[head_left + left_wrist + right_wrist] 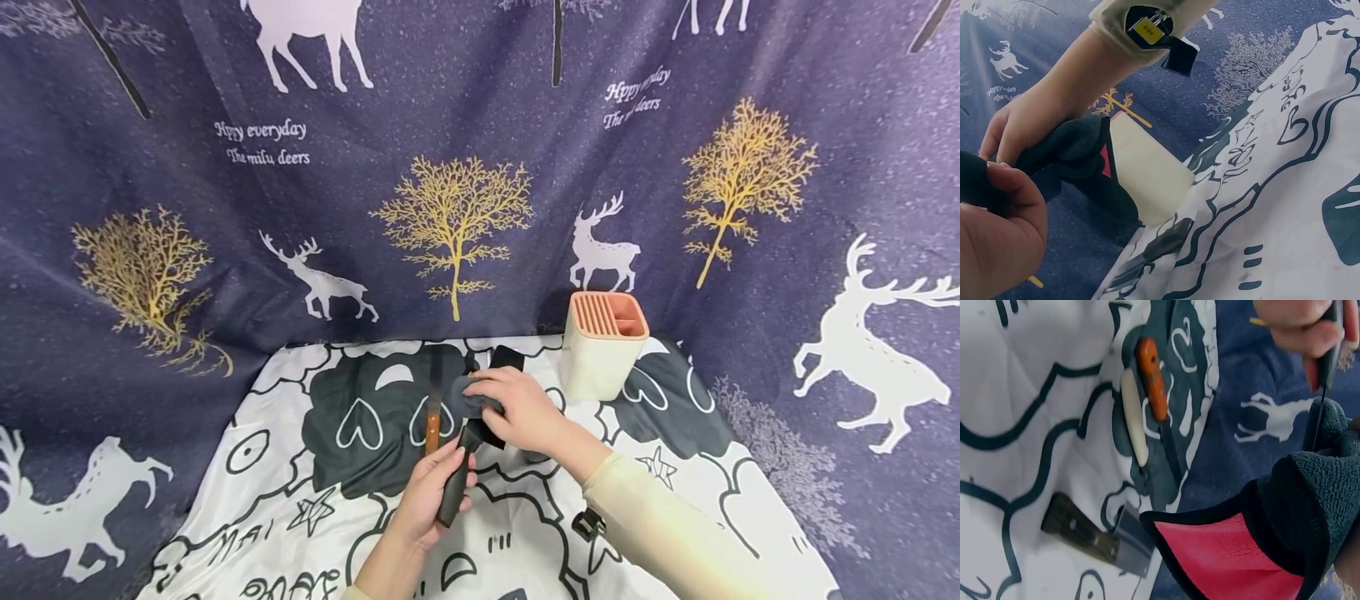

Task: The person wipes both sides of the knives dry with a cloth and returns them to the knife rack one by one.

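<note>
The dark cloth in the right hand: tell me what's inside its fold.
In the right wrist view, a thin blade runs from the black handle in the left hand into the fold of the dark cloth. Cloth covers the rest; the blade's tip cannot be seen.

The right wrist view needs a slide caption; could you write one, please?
Left hand holds a knife against a dark cloth, a cleaver lying beyond.

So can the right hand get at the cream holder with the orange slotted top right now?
Probably yes: the cream holder stands close by the right hand, with nothing visible between them in the head view. That hand holds the dark cloth, though, so it may need to let go first.
</note>
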`<state>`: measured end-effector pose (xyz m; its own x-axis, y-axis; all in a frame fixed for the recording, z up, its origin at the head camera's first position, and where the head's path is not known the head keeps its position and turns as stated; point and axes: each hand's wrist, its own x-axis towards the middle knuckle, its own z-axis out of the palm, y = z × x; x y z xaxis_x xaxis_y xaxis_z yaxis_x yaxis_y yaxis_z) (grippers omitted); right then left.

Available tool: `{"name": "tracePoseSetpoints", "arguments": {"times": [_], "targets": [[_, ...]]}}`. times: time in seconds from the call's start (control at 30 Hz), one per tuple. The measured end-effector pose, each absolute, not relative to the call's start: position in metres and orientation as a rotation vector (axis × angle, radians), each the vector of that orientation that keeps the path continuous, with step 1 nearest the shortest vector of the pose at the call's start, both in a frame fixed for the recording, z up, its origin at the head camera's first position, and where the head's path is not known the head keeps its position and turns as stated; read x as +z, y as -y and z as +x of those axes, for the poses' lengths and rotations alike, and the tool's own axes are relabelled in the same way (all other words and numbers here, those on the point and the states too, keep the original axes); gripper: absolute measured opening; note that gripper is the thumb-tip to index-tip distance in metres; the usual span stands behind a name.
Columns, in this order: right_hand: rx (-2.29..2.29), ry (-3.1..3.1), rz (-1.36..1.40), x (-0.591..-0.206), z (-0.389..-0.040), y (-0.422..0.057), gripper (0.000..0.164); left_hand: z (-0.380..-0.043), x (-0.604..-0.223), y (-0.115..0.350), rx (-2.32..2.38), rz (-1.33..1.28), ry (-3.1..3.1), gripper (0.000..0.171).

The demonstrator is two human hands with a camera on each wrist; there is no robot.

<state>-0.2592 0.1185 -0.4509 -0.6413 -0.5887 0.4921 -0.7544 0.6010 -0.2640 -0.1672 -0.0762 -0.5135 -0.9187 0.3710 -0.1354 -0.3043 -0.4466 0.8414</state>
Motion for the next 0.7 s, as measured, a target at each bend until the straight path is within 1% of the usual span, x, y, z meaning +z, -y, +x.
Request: {"name": "tracePoseSetpoints", "arguments": {"times": [0.3, 0.47, 0.7], "targets": [[0.68, 2.532, 1.006, -0.456, -0.281, -0.133, 0.033, -0.164, -0.514, 0.076, 2.345, 0.09, -1.371, 0.057], [0.706, 2.505, 0.975, -0.458, -0.29, -0.143, 0.033, -0.161, -0.514, 0.076, 2.35, 0.11, -1.339, 0.054], [0.828, 2.553, 0.9, -0.462, -0.301, -0.156, 0.034, -0.16, -0.515, 0.078, 2.342, 0.097, -1.313, 0.057]]}}
